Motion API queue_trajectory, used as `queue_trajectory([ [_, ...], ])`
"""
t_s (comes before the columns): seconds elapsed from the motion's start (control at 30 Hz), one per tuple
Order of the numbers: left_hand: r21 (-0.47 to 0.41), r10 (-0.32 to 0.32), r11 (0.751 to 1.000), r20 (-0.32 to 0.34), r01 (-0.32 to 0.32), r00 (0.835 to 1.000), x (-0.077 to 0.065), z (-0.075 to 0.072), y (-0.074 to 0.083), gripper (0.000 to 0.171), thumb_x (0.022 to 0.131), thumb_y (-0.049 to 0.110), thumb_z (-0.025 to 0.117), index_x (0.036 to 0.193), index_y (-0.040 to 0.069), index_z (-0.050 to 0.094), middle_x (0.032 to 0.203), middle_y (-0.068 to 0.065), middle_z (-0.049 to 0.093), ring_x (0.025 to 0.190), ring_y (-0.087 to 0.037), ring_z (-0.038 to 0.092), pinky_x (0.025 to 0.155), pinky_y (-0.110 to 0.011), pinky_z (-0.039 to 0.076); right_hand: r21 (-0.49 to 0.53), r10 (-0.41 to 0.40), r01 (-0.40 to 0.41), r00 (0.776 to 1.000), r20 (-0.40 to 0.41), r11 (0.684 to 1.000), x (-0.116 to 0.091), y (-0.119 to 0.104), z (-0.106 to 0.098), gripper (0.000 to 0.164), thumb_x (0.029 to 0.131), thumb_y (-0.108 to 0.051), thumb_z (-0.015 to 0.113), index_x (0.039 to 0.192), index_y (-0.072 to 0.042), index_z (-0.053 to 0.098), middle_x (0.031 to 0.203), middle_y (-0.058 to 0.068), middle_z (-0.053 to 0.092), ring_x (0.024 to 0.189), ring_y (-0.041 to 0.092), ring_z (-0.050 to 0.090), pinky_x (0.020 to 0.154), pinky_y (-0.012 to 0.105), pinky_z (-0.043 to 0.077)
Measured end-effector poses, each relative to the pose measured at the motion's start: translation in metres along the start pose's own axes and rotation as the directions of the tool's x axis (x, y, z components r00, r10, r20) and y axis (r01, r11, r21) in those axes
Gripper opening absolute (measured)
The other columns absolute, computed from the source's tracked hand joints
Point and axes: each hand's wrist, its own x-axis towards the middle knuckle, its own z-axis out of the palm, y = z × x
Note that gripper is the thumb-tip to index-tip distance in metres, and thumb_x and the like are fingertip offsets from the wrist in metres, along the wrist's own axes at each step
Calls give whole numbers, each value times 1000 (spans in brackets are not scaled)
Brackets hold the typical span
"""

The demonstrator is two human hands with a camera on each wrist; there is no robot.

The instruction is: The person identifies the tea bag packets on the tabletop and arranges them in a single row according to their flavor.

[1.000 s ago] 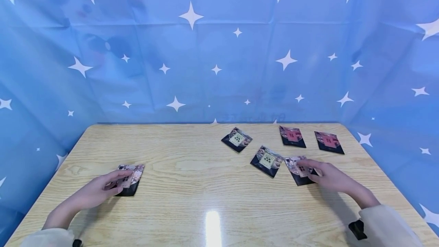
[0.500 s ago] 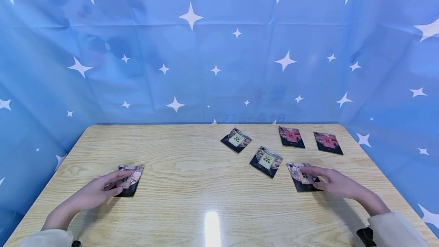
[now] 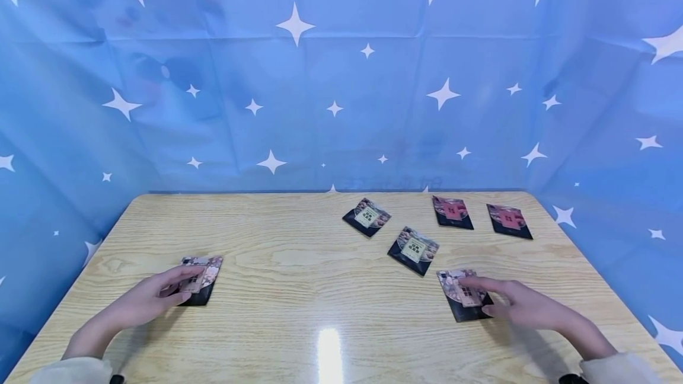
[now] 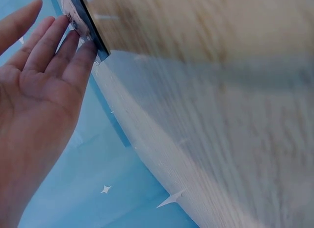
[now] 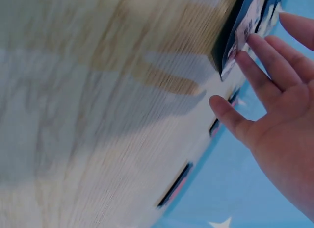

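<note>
Both L hand [image 3: 146,299] & R hand [image 3: 523,304], straight-fingered, touch labelled pkts [image 3: 207,282] [image 3: 465,300] (txt illegible), holding neither.

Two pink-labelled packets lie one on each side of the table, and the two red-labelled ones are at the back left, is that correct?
No, the head view shows the two red-labelled packets at the back right of the table. The two pink-labelled packets do lie one on each side.
</note>
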Motion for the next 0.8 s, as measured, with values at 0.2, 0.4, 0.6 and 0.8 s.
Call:
queue_trajectory([
  [0.2,9,-6,1000,-1,6,1000,0,0,1,47,94,18,53,135,-2,40,135,-30,36,117,-48,39,86,-50,42,19,-25,24,999,36,1000,5,-7,6,48,94,-13,50,140,-4,37,136,28,36,122,-9,21,93,17,34],
  [0.4,-5,-10,1000,4,10,1000,0,0,-1,47,94,19,53,135,-1,40,135,-31,34,117,-50,39,86,-53,41,13,-34,33,998,60,999,14,-16,12,48,95,-14,50,140,-7,37,137,27,36,125,-3,24,93,22,38],
  [0.6,9,-3,1000,-1,3,1000,1,0,-2,47,94,18,53,135,-2,41,135,-30,36,117,-49,39,86,-53,41,-3,-63,64,995,72,998,28,-26,19,48,95,-16,51,140,-6,38,137,25,37,128,12,31,93,29,40],
  [0.8,1,-3,1000,2,3,1000,1,0,-1,46,94,17,53,134,-2,40,135,-31,35,117,-49,39,86,-52,41,38,-99,96,989,105,995,45,-37,26,47,95,-12,49,140,-5,37,138,23,36,130,20,31,95,28,38],
])
